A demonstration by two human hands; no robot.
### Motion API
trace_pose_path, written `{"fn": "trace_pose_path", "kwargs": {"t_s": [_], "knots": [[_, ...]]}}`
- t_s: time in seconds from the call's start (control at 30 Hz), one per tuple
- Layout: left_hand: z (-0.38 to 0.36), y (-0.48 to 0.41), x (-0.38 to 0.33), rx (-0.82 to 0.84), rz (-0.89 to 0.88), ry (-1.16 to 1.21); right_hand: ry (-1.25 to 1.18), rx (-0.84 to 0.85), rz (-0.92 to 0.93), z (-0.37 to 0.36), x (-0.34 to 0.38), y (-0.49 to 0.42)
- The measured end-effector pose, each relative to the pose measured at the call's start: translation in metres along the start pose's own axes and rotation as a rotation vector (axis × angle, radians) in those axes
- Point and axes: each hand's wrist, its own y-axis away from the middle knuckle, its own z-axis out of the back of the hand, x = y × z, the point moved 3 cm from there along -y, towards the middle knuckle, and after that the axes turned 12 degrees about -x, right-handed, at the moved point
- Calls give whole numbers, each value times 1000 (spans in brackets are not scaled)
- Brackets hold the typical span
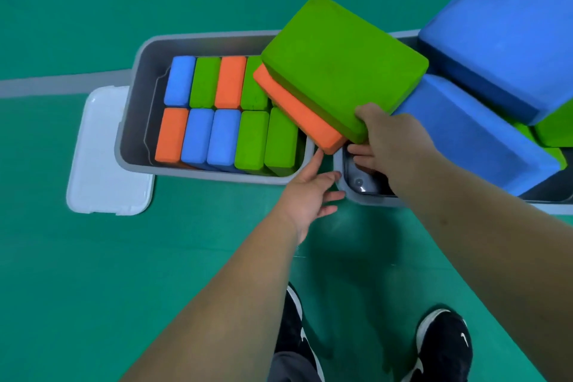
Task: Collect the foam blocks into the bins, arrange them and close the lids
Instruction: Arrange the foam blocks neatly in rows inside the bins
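Observation:
A grey bin [136, 102] on the left holds two rows of foam blocks standing on edge, blue, green and orange. My right hand [387, 146] grips a green block [338, 65] stacked on an orange block [297, 112], both held tilted over the left bin's right end. My left hand [310, 192] is open just below the orange block's corner, fingers spread near the bin rims. A second grey bin [356, 192] on the right holds loosely piled blue blocks [483, 133] and green ones.
A white lid [102, 170] lies flat on the green floor, partly under the left bin's left end. A grey line runs across the floor at the left. My black shoes [440, 344] stand at the bottom of the view.

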Motion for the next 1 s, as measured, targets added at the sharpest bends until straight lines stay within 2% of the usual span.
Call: {"fn": "trace_pose_path", "kwargs": {"t_s": [0.13, 0.23, 0.33, 0.43, 0.63, 0.8, 1.0], "knots": [[-10, 0, -6, 4, -34, -14, 142, 189, 118, -4, -7, 1], [-15, -2, -13, -70, -22, 59, 196, 151, 39, -7, -6, 0], [-14, -7, -14, -121, 17, 135, 132, 97, -38, -4, -4, -2], [-13, -10, -13, -129, 18, 208, 5, 92, 12, 1, -5, -11], [-12, -18, -19, -94, -37, 382, -118, 241, -42, -1, -3, -24], [-16, -18, -30, -118, -93, 401, 169, 162, 255, -7, 24, -24], [-14, -15, -40, -102, -84, 367, 286, 75, 360, -22, 51, -25]]}}
